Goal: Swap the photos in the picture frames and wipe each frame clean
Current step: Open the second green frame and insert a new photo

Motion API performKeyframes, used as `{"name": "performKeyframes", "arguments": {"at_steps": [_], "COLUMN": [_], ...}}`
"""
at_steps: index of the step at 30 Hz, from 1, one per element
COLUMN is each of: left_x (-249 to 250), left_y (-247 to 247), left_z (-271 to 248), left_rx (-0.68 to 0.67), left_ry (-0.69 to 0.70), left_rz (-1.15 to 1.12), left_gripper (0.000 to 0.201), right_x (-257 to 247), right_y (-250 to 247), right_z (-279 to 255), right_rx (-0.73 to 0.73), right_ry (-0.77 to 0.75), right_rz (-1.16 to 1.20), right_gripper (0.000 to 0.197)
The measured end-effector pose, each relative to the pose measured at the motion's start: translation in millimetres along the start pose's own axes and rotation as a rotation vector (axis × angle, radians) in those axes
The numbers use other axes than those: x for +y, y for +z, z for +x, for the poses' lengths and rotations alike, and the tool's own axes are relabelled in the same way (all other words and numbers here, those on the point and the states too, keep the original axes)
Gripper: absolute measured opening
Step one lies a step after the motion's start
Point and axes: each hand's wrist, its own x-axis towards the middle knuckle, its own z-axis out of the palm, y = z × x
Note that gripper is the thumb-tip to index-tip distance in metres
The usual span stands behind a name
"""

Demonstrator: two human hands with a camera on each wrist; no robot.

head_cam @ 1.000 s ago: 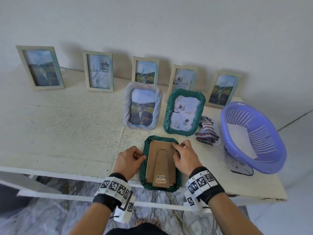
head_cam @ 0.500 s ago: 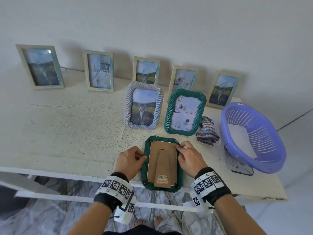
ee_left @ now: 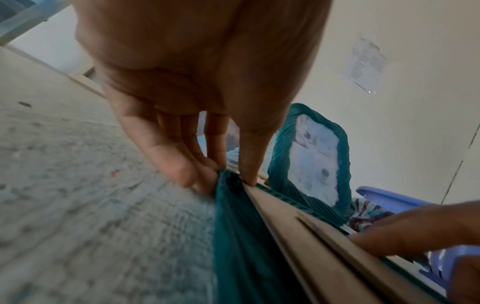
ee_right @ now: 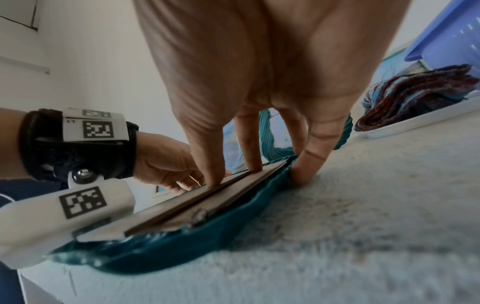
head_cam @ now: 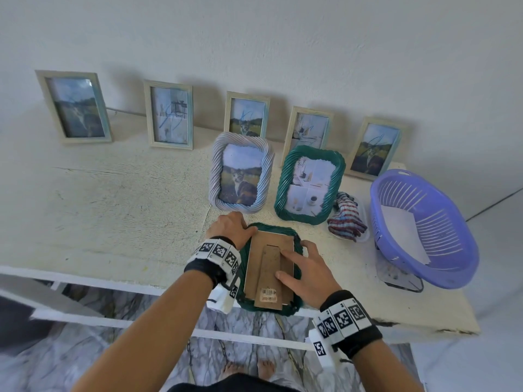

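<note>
Early days, it seems; a green frame point(head_cam: 270, 308) is laid face-down at the table's point(head_cam: 113, 207) near edge, backing not yet off; its corner is pinched by the left hand point(head_cam: 230, 229), its backing pressed by the right hand's point(head_cam: 307, 271) straight fingers; wiping judged undone.

Black wristbands point(head_cam: 210, 269) carrying white blocks printed with black square codes; silver screw point(ee_right: 83, 173) beneath left band; bare forearms, bare feet point(head_cam: 249, 373).

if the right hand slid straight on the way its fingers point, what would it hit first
Probably the upright green frame, which stands just past the face-down frame that the right hand presses; the depth between them is unclear.
</note>
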Motion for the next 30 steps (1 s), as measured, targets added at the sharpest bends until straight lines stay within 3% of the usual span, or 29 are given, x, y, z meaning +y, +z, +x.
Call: {"name": "performKeyframes", "arguments": {"at_steps": [8,14,18,21,26,30], "left_x": [-11,-31,-47,-55,-58,-57], "left_y": [-4,4,23,38,47,49], "left_z": [-1,-41,-68,-71,-71,-73], "left_rx": [-0.009,-0.022,-0.029,-0.025,0.003,0.024], "left_ry": [0.073,0.213,0.305,0.344,0.359,0.357], "left_rz": [-0.080,-0.015,-0.019,0.007,0.040,0.017], "left_gripper": [0.017,0.068,0.097,0.114,0.127,0.119], "right_x": [0,3,9,17,23,23], "right_y": [0,0,0,3,9,11], "right_z": [1,-5,-24,-42,-53,-50], "right_rx": [0.003,0.055,0.158,0.076,0.047,0.020], "right_ry": [-0.002,-0.033,-0.143,-0.250,-0.301,-0.329], "right_rz": [0.007,0.044,0.030,0.038,0.073,0.023], "right_gripper": [0.058,0.055,0.029,0.020,0.032,0.033]}}
